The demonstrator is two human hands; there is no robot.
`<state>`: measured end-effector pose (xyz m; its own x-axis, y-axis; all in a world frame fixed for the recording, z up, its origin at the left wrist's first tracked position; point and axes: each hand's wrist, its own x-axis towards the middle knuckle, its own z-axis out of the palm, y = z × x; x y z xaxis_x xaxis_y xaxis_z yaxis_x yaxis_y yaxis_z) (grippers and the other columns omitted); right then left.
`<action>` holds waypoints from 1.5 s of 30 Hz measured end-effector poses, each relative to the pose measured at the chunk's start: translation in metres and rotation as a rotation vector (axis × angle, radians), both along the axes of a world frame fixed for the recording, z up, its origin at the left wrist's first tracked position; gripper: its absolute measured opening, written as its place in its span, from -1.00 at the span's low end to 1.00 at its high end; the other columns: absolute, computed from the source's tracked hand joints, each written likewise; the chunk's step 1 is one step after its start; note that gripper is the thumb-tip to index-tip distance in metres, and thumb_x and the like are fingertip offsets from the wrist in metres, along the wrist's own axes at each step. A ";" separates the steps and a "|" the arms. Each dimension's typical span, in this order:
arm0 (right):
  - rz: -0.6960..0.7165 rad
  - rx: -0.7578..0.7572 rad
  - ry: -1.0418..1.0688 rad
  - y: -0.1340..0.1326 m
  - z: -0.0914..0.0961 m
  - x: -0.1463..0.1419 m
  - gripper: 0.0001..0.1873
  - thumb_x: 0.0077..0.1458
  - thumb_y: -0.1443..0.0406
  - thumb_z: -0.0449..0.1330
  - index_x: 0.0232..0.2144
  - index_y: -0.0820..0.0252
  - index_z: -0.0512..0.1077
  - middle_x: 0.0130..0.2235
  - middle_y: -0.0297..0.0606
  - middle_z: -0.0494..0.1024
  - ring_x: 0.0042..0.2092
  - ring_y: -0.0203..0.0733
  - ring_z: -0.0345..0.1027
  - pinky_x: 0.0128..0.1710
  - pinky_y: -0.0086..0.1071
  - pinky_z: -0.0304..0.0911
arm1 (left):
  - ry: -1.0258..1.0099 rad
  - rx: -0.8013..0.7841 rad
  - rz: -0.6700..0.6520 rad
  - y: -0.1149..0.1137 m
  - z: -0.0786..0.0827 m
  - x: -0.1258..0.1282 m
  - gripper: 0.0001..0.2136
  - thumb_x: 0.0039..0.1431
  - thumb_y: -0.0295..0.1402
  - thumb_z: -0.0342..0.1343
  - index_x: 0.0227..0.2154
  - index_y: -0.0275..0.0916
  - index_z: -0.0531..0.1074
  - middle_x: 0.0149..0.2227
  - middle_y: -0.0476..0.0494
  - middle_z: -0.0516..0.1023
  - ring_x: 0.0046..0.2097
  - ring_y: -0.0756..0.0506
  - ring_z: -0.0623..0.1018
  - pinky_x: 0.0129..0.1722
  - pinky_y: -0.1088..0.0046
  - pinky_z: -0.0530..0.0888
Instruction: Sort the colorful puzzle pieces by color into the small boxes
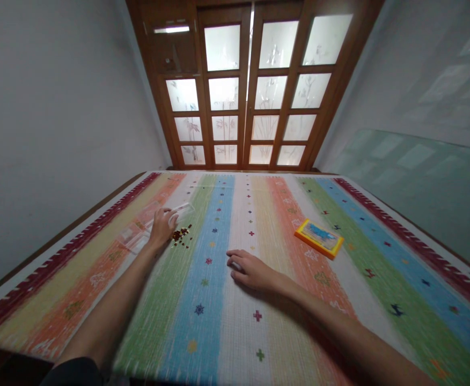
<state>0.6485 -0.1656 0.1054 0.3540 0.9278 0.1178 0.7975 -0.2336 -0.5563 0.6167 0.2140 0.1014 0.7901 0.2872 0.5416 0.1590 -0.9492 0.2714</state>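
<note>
My left hand (163,228) is over the left part of the table, its fingers closed on the near end of a small clear plastic box (184,211). The box's see-through walls make its outline faint. Right beside the fingertips, a loose pile of small shiny red and gold sequins (182,235) lies on the green stripe. A larger clear plastic case (132,236) sits to the left, partly behind my left hand and wrist. My right hand (253,269) rests on the white stripe near the middle, palm down, with fingers loosely bent, apart and holding nothing.
A striped, patterned cloth (214,300) covers the table. On its right side lies a flat yellow-framed box (319,237) with a blue picture. Beyond the far edge stand wooden doors (245,118) with frosted panes. A greenish glass panel (420,182) leans at the right wall.
</note>
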 end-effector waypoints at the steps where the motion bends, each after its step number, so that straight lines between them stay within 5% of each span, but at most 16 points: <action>1: 0.002 -0.001 0.001 0.000 0.000 0.001 -0.74 0.19 0.41 0.15 -0.07 0.31 0.48 0.22 0.10 0.41 0.24 -0.04 0.29 0.26 -0.13 0.19 | -0.011 -0.003 -0.009 -0.004 -0.001 -0.005 -0.65 0.34 -0.23 -0.08 -0.10 -0.29 0.56 -0.03 -0.35 0.47 0.08 -0.31 0.43 0.17 0.00 0.37; 7: 0.032 -0.012 -0.001 0.003 -0.002 0.006 -0.75 0.20 0.38 0.17 -0.07 0.29 0.49 0.21 0.09 0.42 0.23 -0.04 0.29 0.24 -0.11 0.20 | 0.145 -0.035 -0.253 -0.027 -0.014 -0.040 -0.40 0.29 0.07 -0.02 0.20 -0.26 0.35 0.23 -0.33 0.40 0.25 -0.31 0.37 0.29 0.00 0.29; 11: 0.035 -0.030 -0.006 0.003 -0.001 0.007 -0.74 0.19 0.38 0.18 -0.06 0.31 0.50 0.21 0.11 0.42 0.23 -0.03 0.30 0.24 -0.11 0.20 | 0.299 -0.076 -0.275 -0.033 -0.021 -0.042 -0.20 0.19 0.21 0.02 0.31 -0.29 0.22 0.36 -0.41 0.25 0.38 -0.41 0.22 0.35 -0.14 0.14; 23: 0.126 0.028 0.010 -0.017 0.025 0.014 -0.75 0.27 0.31 0.15 -0.07 0.28 0.53 0.08 0.03 0.55 0.13 -0.06 0.43 0.18 -0.12 0.28 | 0.135 -0.147 -0.422 -0.044 -0.024 -0.009 -0.69 0.33 -0.14 -0.04 -0.19 -0.22 0.52 -0.06 -0.26 0.61 -0.03 -0.19 0.59 0.08 0.14 0.51; 28: -0.025 0.106 -0.091 -0.057 0.042 0.041 -0.72 0.32 0.23 0.08 -0.08 0.21 0.52 0.02 0.00 0.59 0.08 -0.03 0.47 0.11 -0.07 0.35 | 0.070 -0.149 -0.374 -0.041 -0.023 -0.018 -0.76 0.29 -0.26 -0.01 -0.17 -0.24 0.50 -0.18 -0.24 0.58 -0.12 -0.19 0.58 -0.01 0.14 0.54; 34: -0.279 0.111 -0.370 -0.115 0.056 0.081 -0.67 0.32 0.18 0.01 -0.14 0.18 0.53 0.00 0.02 0.59 0.05 0.04 0.48 0.10 0.00 0.36 | 0.037 -0.133 -0.327 -0.041 -0.023 -0.021 -0.69 0.24 -0.24 0.04 -0.04 -0.25 0.49 -0.01 -0.30 0.49 0.07 -0.25 0.49 0.12 0.07 0.45; 39: -0.513 -0.008 -0.497 -0.164 0.039 0.126 -0.55 0.24 0.07 0.03 -0.02 0.21 0.49 0.07 0.10 0.55 0.12 0.17 0.42 0.17 0.10 0.27 | 0.095 -0.132 -0.340 -0.041 -0.024 -0.016 -0.62 0.24 -0.17 0.03 0.01 -0.23 0.50 0.05 -0.29 0.52 0.11 -0.27 0.47 0.16 0.04 0.43; 45: -0.703 -0.201 -0.460 -0.199 0.013 0.153 -0.34 0.09 -0.05 0.13 0.09 0.29 0.43 0.09 0.19 0.52 0.12 0.26 0.42 0.12 0.03 0.31 | 0.121 -0.131 -0.361 -0.041 -0.019 -0.015 -0.64 0.30 -0.13 -0.05 -0.20 -0.21 0.58 -0.12 -0.25 0.56 -0.07 -0.22 0.55 0.04 0.12 0.51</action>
